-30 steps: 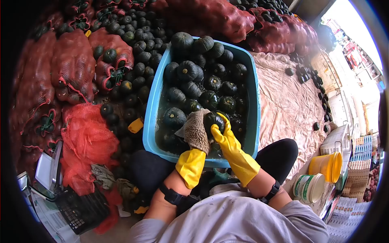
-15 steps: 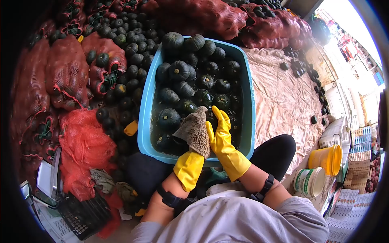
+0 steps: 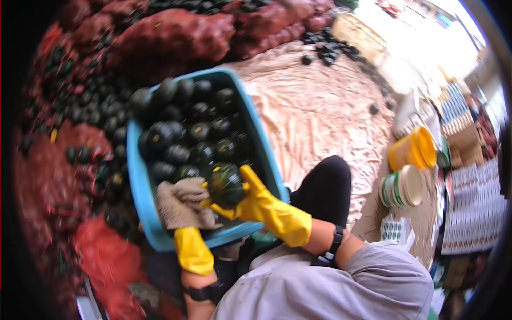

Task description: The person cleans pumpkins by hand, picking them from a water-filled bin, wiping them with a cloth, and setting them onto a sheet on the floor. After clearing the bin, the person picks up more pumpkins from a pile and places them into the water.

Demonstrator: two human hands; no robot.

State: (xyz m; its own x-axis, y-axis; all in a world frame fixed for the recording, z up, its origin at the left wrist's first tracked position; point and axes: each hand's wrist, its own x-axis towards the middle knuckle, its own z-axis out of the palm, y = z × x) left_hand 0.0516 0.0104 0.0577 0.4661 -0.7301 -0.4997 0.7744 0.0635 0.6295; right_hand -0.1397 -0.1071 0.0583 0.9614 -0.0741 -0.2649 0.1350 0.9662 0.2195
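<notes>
A dark green kabocha squash [image 3: 225,185] with small yellow patches rests in my right hand [image 3: 261,205], which wears a yellow rubber glove. Its fingers and thumb wrap the squash from below and the right. My left hand [image 3: 193,250], gloved in yellow too, is covered by a brown terry cloth [image 3: 184,205] just left of the squash. The cloth hides the left fingers, which seem closed in it. Both hands are over the near end of a blue tub [image 3: 140,186], where several wet squashes [image 3: 200,130] lie in dark water.
Red mesh sacks [image 3: 173,40] of squashes stand behind and left of the tub. Loose squashes [image 3: 98,104] cover the floor at left. A pinkish sheet [image 3: 314,106] lies at right, near a yellow bucket [image 3: 410,149], a white bucket [image 3: 401,186] and printed label sheets [image 3: 474,208].
My right hand, open and without a squash before, now holds one beside the cloth. The view has swung right, so the tub appears farther left and tilted.
</notes>
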